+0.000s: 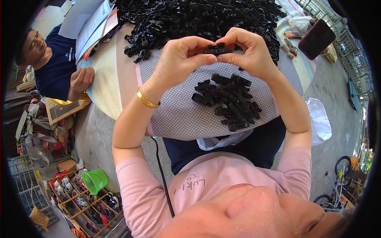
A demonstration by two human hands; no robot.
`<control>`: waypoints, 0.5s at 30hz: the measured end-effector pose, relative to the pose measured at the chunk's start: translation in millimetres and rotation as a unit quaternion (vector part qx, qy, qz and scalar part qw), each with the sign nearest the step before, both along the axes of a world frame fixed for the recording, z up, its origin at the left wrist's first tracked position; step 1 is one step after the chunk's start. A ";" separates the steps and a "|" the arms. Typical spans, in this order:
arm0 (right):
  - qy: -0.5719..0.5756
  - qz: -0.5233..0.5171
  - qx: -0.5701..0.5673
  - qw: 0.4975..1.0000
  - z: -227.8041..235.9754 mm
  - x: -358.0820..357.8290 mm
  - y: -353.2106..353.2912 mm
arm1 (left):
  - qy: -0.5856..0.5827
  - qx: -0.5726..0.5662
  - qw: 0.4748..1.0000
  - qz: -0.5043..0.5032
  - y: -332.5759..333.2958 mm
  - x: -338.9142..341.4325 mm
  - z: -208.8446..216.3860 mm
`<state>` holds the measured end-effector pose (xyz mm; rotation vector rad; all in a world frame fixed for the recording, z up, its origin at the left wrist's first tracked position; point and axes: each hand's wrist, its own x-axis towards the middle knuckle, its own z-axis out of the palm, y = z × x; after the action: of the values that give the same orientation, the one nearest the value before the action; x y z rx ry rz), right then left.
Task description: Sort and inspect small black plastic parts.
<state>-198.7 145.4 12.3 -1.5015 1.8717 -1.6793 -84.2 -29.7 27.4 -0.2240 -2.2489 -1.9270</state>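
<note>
Both my hands meet over the table and hold one small black plastic part (pixel 218 51), its exact kind hard to make out. My left hand (pixel 176 61) pinches its left end between thumb and fingers. At the other end, my right hand (pixel 250 53) grips it the same way, fingertips nearly touching the left ones. Below the hands, close to my body, lies a small pile of similar black plastic parts (pixel 230 99). A much larger heap of black parts (pixel 206 20) spreads across the far side, just beyond my fingers.
A dotted cloth (pixel 174 115) covers the near table. A dark phone (pixel 316 39) stands at the far right, beside small items. At the left sits another person (pixel 55 59) near raised papers (pixel 93 33). A black cable (pixel 158 166) hangs by my left arm.
</note>
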 end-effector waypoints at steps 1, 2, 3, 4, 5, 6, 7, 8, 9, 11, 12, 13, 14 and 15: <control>0.004 0.013 -0.001 1.000 0.3 -2.4 0.3 | 0.000 0.000 1.000 0.000 0.5 0.4 0.4; 0.008 0.026 -0.003 1.000 0.7 -5.4 0.7 | -0.012 0.004 1.000 -0.002 1.7 1.1 1.5; -0.065 0.078 0.010 0.995 1.3 -10.1 2.3 | -0.025 0.008 1.000 -0.004 3.2 2.2 2.9; -0.138 0.128 0.023 0.982 1.5 -15.5 4.0 | -0.028 -0.044 0.999 -0.015 5.9 4.2 5.4; -0.132 0.155 -0.008 0.979 1.2 -20.0 4.1 | -0.031 -0.097 0.994 -0.027 9.9 7.3 7.1; -0.153 0.133 0.001 0.979 -0.2 -23.0 2.8 | 0.018 -0.158 0.986 -0.054 16.1 10.1 6.3; -0.174 0.112 0.009 0.978 -1.5 -24.6 1.3 | 0.052 -0.217 0.971 -0.083 22.5 13.6 5.1; -0.092 0.030 0.069 0.993 -1.2 -23.2 -1.9 | 0.128 -0.277 0.944 -0.127 24.9 13.4 -1.8; 0.006 -0.006 0.082 0.997 -6.4 -20.9 -5.8 | 0.139 -0.299 0.933 -0.147 28.9 15.2 -4.2; 0.212 -0.075 0.072 0.972 -22.7 -17.6 -13.0 | 0.131 -0.335 0.914 -0.186 34.0 18.3 -4.8; 0.249 -0.094 0.080 0.960 -27.8 -13.7 -15.2 | 0.131 -0.334 0.915 -0.186 33.6 17.3 -4.2; 0.285 -0.110 0.087 0.948 -30.4 -8.4 -18.3 | 0.138 -0.304 0.922 -0.197 31.6 16.7 -4.0; 0.333 -0.102 0.108 0.931 -31.4 -6.5 -19.6 | 0.144 -0.275 0.928 -0.208 28.9 15.2 -3.4; 0.352 -0.109 0.112 0.923 -33.7 -4.6 -21.1 | 0.140 -0.252 0.931 -0.226 22.7 9.8 -0.9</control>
<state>-203.3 124.4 -21.4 -2.0274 2.5510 -0.9861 -74.4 -7.0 26.4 -1.0919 -2.5926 -1.3048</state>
